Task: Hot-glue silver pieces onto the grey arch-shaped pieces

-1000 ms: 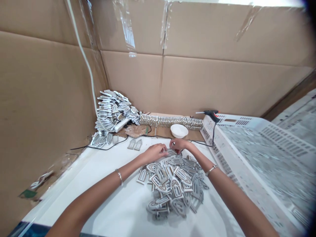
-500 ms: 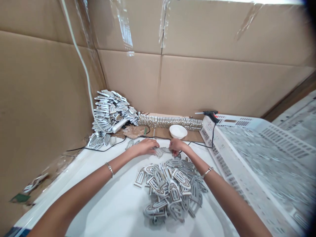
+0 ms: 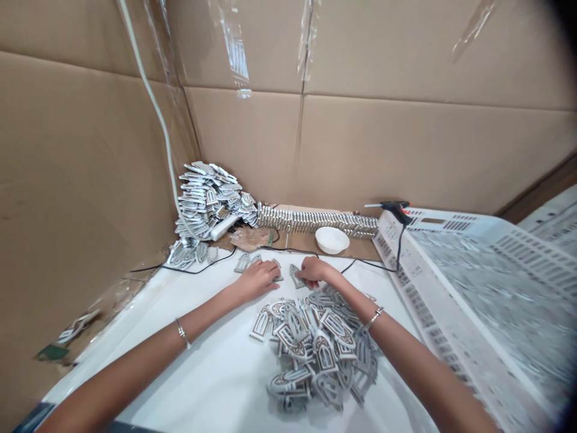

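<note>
Several arch-shaped grey-and-brown pieces (image 3: 322,349) lie in a loose heap on the white table (image 3: 198,367). Beyond the heap, my left hand (image 3: 260,278) rests palm down, its fingertips on a grey piece (image 3: 277,264) that they partly cover. More grey pieces (image 3: 243,261) lie just behind and left of it. My right hand (image 3: 313,272) has its fingers bent together at the edge of another grey piece (image 3: 296,276), which lies on the table. A gap separates the two hands.
A stacked pile (image 3: 202,198) stands at the back left, with a long row of upright pieces (image 3: 315,221) beside it. A white bowl (image 3: 332,240), a glue gun (image 3: 396,210) and its black cable lie behind. A white crate (image 3: 415,288) fills the right.
The hands have moved apart, my left one to the left. The grey pieces between them now lie separated, one near each hand. The view has shifted slightly.
</note>
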The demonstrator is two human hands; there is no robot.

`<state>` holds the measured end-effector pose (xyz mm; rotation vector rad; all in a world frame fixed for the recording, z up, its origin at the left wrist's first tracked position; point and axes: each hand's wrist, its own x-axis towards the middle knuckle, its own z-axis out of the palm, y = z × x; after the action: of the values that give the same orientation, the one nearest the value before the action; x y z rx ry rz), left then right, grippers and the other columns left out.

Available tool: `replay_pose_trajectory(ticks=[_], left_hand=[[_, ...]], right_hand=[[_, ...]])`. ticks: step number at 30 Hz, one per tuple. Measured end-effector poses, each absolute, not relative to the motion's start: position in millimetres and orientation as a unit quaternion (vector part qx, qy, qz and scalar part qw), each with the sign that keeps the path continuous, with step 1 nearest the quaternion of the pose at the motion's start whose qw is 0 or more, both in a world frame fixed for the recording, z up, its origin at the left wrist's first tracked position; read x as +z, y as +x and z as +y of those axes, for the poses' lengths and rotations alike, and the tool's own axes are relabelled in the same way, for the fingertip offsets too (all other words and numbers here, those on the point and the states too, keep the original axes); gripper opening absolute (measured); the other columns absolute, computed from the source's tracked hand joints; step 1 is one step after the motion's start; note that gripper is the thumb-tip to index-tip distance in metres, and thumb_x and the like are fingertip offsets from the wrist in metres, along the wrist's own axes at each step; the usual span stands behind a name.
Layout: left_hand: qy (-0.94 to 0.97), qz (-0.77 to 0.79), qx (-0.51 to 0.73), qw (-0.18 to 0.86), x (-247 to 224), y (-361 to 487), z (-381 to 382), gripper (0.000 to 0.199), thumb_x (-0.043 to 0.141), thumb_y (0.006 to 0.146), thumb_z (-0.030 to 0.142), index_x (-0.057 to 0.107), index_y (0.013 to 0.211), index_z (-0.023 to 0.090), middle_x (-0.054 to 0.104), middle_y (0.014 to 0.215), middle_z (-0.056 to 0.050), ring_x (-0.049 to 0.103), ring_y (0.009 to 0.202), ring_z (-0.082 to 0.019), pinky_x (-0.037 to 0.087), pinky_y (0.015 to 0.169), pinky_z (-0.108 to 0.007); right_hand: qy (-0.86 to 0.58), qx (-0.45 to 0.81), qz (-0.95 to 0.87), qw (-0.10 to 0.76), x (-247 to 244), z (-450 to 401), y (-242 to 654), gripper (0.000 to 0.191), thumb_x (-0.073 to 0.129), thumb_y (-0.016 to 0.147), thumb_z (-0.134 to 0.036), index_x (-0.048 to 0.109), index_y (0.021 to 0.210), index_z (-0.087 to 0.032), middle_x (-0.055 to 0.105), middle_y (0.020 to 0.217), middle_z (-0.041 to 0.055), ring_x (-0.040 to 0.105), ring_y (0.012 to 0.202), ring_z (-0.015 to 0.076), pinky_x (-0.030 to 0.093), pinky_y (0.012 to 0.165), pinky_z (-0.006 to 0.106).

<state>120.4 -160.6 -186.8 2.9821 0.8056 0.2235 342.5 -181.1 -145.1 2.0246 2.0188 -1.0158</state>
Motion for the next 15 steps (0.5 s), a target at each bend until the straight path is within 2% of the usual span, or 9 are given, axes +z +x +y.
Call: replay_pose_trajectory(ticks=[3, 5, 11, 15], left_hand=[[0.955, 0.282, 0.086, 0.017, -193, 109, -161, 0.008, 0.056, 0.094, 0.023, 0.06, 0.1, 0.019, 0.066, 0.11, -0.009, 0.059, 0.109, -0.025, 0.039, 0.09, -0.038], [0.949, 0.296, 0.108, 0.021, -196, 100, -158, 0.009, 0.052, 0.095, 0.02, 0.06, 0.099, 0.019, 0.067, 0.111, -0.009, 0.059, 0.109, -0.025, 0.038, 0.091, -0.039], [0.935, 0.32, 0.151, 0.024, -203, 81, -156, 0.016, 0.048, 0.097, 0.023, 0.063, 0.103, 0.019, 0.067, 0.114, -0.011, 0.058, 0.109, -0.026, 0.038, 0.092, -0.041], [0.926, 0.33, 0.18, 0.026, -204, 77, -160, 0.019, 0.049, 0.097, 0.028, 0.063, 0.106, 0.021, 0.066, 0.117, -0.01, 0.057, 0.111, -0.026, 0.039, 0.093, -0.041]], right_hand=[[0.655, -0.32, 0.682, 0.055, -145, -176, 328, 0.038, 0.053, 0.084, -0.028, 0.066, 0.053, -0.011, 0.075, 0.068, 0.0116, 0.065, 0.053, 0.0123, 0.047, 0.059, 0.019], [0.657, -0.307, 0.687, 0.054, -144, -174, 319, 0.04, 0.052, 0.084, -0.028, 0.065, 0.051, -0.011, 0.075, 0.069, 0.0117, 0.066, 0.055, 0.0123, 0.047, 0.061, 0.018], [0.667, -0.282, 0.689, 0.04, -143, -169, 298, 0.041, 0.05, 0.087, -0.031, 0.069, 0.058, -0.01, 0.075, 0.071, 0.012, 0.066, 0.056, 0.013, 0.044, 0.057, 0.019], [0.669, -0.275, 0.69, 0.028, -146, -167, 290, 0.042, 0.048, 0.089, -0.032, 0.072, 0.063, -0.009, 0.075, 0.07, 0.0114, 0.066, 0.057, 0.0125, 0.044, 0.06, 0.019]])
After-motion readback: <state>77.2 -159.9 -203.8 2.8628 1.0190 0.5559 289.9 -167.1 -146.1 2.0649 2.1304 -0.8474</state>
